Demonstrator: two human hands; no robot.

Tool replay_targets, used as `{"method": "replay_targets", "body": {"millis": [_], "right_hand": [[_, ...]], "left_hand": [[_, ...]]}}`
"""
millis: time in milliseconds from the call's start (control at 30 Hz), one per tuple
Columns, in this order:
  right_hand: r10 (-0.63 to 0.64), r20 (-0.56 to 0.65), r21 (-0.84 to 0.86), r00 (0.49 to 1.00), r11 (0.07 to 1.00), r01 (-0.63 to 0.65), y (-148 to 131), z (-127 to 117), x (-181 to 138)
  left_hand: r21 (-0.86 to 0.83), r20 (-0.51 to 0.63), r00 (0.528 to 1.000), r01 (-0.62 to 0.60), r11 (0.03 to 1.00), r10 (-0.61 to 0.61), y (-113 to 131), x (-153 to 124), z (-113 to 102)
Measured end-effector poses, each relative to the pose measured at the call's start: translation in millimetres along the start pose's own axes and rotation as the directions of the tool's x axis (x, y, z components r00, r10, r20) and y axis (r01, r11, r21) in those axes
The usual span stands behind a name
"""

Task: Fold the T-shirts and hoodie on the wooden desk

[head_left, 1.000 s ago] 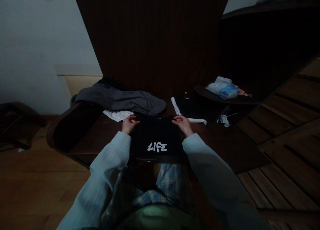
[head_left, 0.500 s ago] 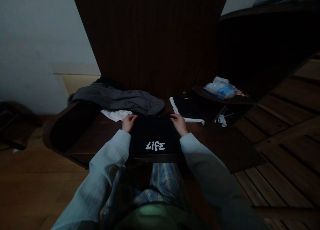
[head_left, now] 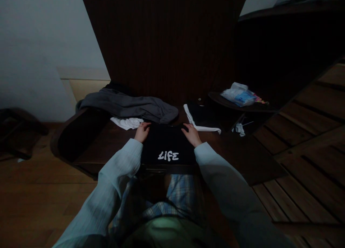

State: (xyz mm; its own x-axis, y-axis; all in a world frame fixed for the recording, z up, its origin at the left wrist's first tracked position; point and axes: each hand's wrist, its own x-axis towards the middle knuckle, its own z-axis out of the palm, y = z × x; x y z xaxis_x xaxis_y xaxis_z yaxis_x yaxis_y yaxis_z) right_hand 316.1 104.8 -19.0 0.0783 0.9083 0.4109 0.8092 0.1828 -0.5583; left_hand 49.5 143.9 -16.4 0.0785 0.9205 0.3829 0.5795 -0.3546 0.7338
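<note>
A folded black T-shirt (head_left: 169,142) lies flat in front of me, with white lettering near its close edge that appears upside down. At its far left corner, my left hand (head_left: 142,131) is closed on the fabric, thumb and fingers together. My right hand (head_left: 192,135) grips the far right corner in the same way, its fingertips bent onto the cloth. A small pale mark, perhaps a collar label, shows at the middle of the far edge. The shirt rests at the front of a dark wooden bench (head_left: 94,147).
Behind my left hand lie a crumpled white cloth (head_left: 126,122) and a long dark grey garment (head_left: 129,104). A folded black-and-white garment (head_left: 201,115) sits beyond my right hand. A plastic packet (head_left: 238,95) rests on a small shelf (head_left: 226,100); wooden slats (head_left: 309,133) are at right.
Both hands have shifted slightly inward along the shirt's far edge, their fingers bending more over the cloth. The shirt stays in nearly the same place; the view has moved slightly.
</note>
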Motion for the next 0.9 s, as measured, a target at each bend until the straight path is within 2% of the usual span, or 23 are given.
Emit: {"method": "replay_targets", "body": {"millis": [133,267,333,367,433,467,533,667,800,900], "right_hand": [[-0.051,0.005,-0.016,0.999,0.999,0.051,-5,-6,-14],[-0.103,-0.086,-0.082,0.991,0.992,0.096,-23,-20,-30],[-0.241,-0.025,-0.079,0.970,0.968,0.238,-33,-24,-35],[-0.324,0.063,-0.054,0.944,0.943,0.328,-37,-25,-36],[-0.442,0.275,0.020,0.854,0.890,0.455,-41,-24,-37],[-0.464,0.354,0.048,0.812,0.876,0.479,-41,-22,-38],[-0.461,0.429,0.071,0.777,0.874,0.480,-39,-18,-37],[-0.451,0.442,0.106,0.776,0.885,0.454,-34,-17,-35],[-0.455,0.426,0.122,0.782,0.885,0.449,-34,-18,-34],[-0.459,0.421,0.114,0.782,0.882,0.457,-34,-18,-35]], "left_hand": [[0.081,-0.013,0.999,-0.037,0.996,0.038,9,-22,-1],[0.260,-0.078,0.983,-0.139,0.956,0.164,32,-47,-9],[0.282,0.055,0.955,-0.294,0.913,0.290,43,-53,-12],[0.258,0.161,0.927,-0.372,0.892,0.340,47,-54,-12],[0.206,0.335,0.868,-0.447,0.871,0.367,49,-55,-12],[0.204,0.379,0.858,-0.444,0.873,0.347,48,-55,-11],[0.241,0.395,0.870,-0.407,0.881,0.294,45,-54,-10],[0.295,0.396,0.884,-0.380,0.877,0.249,45,-40,-8],[0.431,0.300,0.942,-0.277,0.859,0.153,54,-15,2],[0.458,0.292,0.952,-0.226,0.860,0.095,55,0,9]]}}
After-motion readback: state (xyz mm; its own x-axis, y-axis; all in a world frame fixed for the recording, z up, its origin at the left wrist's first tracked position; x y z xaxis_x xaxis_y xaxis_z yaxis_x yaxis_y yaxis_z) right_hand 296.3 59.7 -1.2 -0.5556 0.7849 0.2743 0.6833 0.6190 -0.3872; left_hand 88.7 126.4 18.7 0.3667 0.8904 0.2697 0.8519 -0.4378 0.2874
